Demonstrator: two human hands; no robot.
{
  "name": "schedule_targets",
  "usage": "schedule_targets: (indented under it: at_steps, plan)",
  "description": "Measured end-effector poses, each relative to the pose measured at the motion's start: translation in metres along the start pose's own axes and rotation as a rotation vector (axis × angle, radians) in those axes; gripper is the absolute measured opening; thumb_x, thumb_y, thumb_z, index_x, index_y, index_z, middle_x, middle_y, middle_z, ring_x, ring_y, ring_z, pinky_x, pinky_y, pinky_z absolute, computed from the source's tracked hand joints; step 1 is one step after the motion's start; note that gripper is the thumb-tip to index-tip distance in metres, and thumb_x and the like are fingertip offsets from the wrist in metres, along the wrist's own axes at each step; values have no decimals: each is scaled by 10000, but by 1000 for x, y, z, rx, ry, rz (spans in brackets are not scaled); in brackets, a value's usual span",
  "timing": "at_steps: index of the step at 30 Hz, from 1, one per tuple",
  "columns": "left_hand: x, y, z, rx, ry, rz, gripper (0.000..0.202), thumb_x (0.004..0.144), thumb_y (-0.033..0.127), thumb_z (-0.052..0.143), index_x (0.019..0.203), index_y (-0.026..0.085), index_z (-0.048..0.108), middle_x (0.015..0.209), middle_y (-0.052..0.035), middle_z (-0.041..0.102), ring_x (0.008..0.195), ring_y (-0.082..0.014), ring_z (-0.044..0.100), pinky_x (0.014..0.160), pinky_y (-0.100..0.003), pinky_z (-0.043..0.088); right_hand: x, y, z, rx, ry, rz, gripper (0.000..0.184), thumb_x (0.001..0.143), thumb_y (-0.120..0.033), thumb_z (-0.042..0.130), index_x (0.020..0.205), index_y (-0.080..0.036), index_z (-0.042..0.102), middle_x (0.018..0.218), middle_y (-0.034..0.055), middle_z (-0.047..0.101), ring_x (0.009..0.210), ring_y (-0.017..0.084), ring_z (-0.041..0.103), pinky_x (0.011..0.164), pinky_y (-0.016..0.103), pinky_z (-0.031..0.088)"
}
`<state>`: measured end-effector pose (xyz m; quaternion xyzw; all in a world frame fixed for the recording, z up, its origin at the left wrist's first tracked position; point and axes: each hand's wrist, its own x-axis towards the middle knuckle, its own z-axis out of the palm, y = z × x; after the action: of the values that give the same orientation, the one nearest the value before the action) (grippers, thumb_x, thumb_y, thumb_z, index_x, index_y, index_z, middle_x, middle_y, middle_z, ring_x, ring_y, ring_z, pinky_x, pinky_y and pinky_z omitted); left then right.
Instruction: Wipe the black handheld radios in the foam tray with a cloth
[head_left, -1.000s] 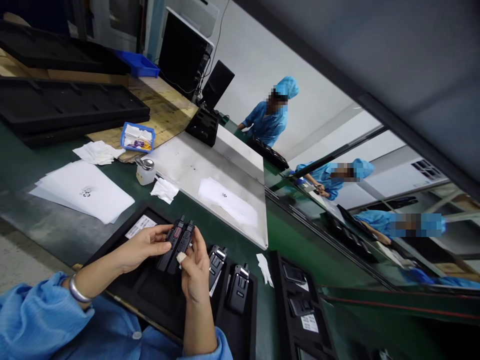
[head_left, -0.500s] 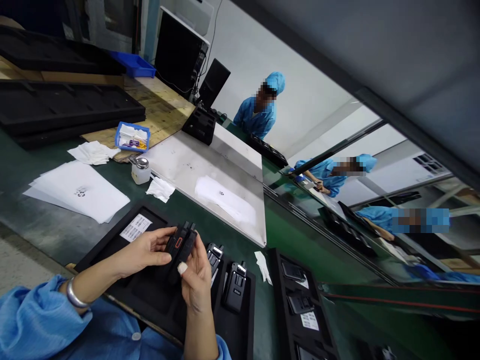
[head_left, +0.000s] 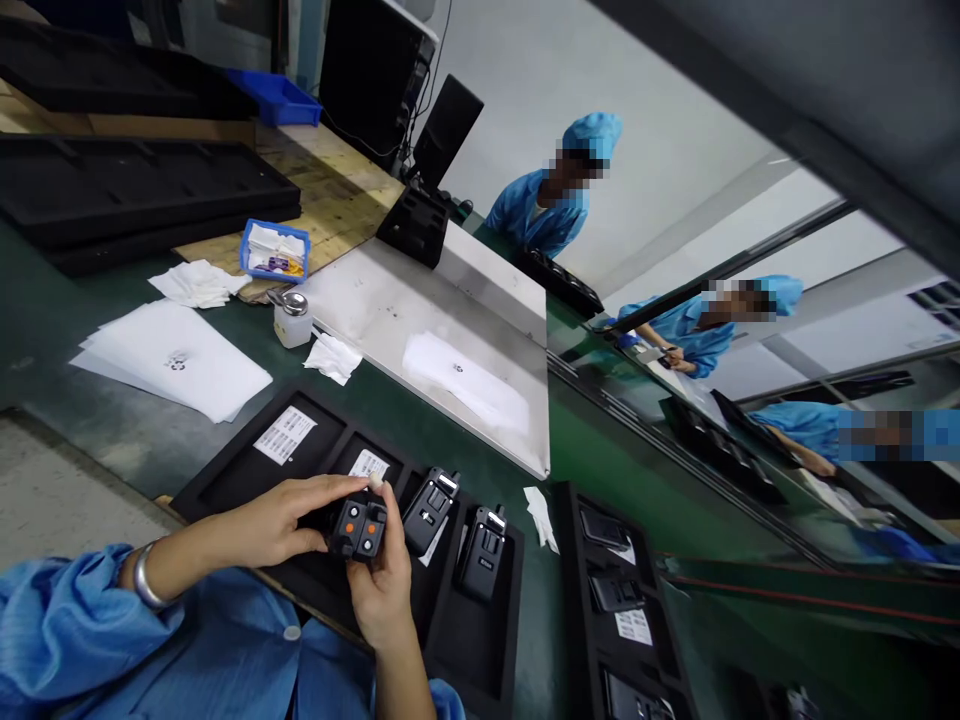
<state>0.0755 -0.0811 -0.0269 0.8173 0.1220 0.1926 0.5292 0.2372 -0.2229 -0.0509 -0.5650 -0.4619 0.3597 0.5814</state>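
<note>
Both my hands grip two black handheld radios held side by side, their ends with orange dots turned toward me. My left hand pinches them from the left, thumb and fingers closed on them. From below and the right, my right hand cups them, a white-taped fingertip on top. They hover over a black foam tray with white labels in its slots. Two more radios lie in the tray's right slots.
A second black tray with parts lies to the right. White sheets, a small bottle, wipes, a blue bin and a metal plate lie further back. Stacked black trays fill the far left. People in blue work along the line.
The two radios have been tipped from lying lengthwise to end-on toward me and lowered slightly. My head view has shifted a little.
</note>
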Motion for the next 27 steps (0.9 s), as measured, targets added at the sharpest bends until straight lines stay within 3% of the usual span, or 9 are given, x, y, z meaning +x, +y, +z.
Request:
schedule_targets:
  at_steps: [8, 17, 23, 27]
  plan:
    - [-6, -2, 4, 47, 11, -24, 726, 937, 188, 595, 1560, 371, 273, 1581, -36, 411, 1441, -246, 405, 1203, -429, 342, 1, 1, 0, -50, -9, -28, 801, 823, -61, 537, 1559, -282, 310, 1612, 53, 337, 1486, 256, 325, 1235, 484, 274]
    - [-10, -4, 11, 141, 77, 14, 737, 953, 184, 570, 1575, 362, 219, 1602, -76, 355, 1477, -265, 331, 1209, -474, 331, 4, 2, 3, -76, 18, -44, 765, 838, -127, 587, 1550, -254, 335, 1593, 80, 368, 1467, 278, 361, 1221, 494, 301]
    - [-10, 3, 14, 182, 129, -27, 727, 955, 168, 544, 1570, 376, 217, 1533, -88, 394, 1420, -261, 412, 1165, -444, 397, 5, 0, 4, -78, 21, -37, 737, 864, -149, 606, 1545, -256, 346, 1578, 94, 390, 1450, 283, 390, 1210, 507, 315]
    - [-9, 2, 22, 203, 201, -106, 832, 877, 268, 701, 1567, 337, 242, 1451, -101, 448, 1347, -283, 480, 1114, -425, 453, 8, 1, 4, -105, 13, -56, 723, 864, -168, 628, 1532, -272, 370, 1578, 79, 392, 1460, 282, 371, 1219, 519, 290]
